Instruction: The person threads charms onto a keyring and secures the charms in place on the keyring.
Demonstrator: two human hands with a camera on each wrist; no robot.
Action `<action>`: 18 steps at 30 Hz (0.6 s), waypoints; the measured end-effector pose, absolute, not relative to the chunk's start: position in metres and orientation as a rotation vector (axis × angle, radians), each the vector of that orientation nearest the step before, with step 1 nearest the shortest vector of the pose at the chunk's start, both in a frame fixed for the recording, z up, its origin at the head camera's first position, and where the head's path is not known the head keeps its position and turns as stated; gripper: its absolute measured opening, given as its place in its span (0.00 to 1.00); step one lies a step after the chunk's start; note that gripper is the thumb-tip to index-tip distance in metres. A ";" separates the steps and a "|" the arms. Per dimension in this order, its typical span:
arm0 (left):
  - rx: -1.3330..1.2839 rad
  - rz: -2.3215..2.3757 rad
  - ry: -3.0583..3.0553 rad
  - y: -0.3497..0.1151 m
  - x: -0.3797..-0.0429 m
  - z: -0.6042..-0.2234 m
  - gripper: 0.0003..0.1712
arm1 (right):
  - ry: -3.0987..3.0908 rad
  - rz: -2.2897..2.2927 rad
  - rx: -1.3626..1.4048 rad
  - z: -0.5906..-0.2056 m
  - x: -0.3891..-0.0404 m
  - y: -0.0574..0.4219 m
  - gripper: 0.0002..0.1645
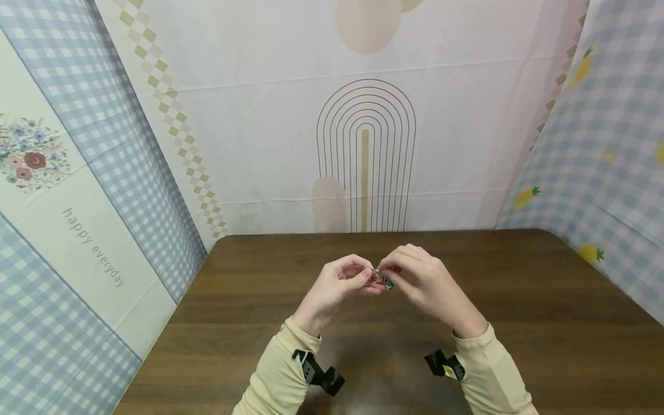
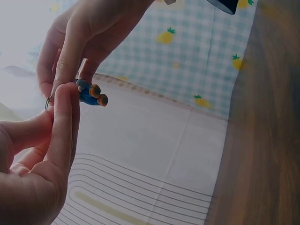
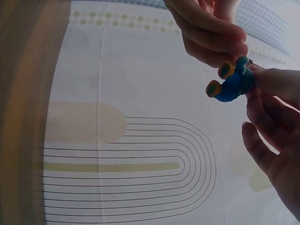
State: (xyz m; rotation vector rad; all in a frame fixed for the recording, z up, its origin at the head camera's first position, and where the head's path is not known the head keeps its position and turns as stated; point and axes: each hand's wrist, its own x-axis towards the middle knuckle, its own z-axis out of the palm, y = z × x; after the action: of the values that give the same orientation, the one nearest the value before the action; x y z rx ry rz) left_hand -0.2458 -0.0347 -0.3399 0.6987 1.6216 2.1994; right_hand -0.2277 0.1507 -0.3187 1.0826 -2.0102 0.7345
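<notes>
**Just below and right of centre, head view: keychain pinched in both hands, slip risk**

Position: you have the keychain (image 1: 389, 284) raised above the brown table (image 1: 244, 323). Your left hand (image 1: 337, 288), left of it, pinches the metal ring (image 2: 47, 104) between thumb and fingers. Your right hand (image 1: 422, 279) has thumb and fingertips clamped on the keychain too, near where ring and figure meet; whether they press metal or figure, cannot tell. The blue figure (image 3: 229, 88), orange showing on its feet, pokes out beside your fingertips, near the upper right of the right wrist view.

Risks, as judged:
1. Slip. The ring looks thin and only your fingertips bear on it; a hard twist could spring it out of the left pinch. If both pinches fail, expect a drop to the table.
2. Strain. Pull your hands apart while both grip, and the ring or the small metal fitting (image 3: 251, 62) could bend.
3. Poor sight. Your fingers cover much of the ring, so a misplaced nail or a gap in the wire could go unnoticed. Loosen one hand only when the other is firm.
</notes>
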 end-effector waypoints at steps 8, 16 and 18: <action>0.675 2.260 1.575 -0.037 -0.248 -0.341 0.02 | -2.005 0.669 1.084 -0.318 -0.226 0.149 0.10; 0.724 2.161 1.687 -0.039 -0.248 -0.339 0.10 | -1.987 0.668 1.081 -0.318 -0.228 0.151 0.12; 0.729 2.107 1.765 -0.038 -0.247 -0.338 0.12 | -1.985 0.666 1.090 -0.319 -0.229 0.151 0.12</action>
State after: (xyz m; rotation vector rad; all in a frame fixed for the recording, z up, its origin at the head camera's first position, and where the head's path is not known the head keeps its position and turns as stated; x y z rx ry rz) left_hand -0.2473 -0.0385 -0.3378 0.7287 1.7646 2.1070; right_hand -0.2289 0.1512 -0.3186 1.0898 -1.9852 0.6655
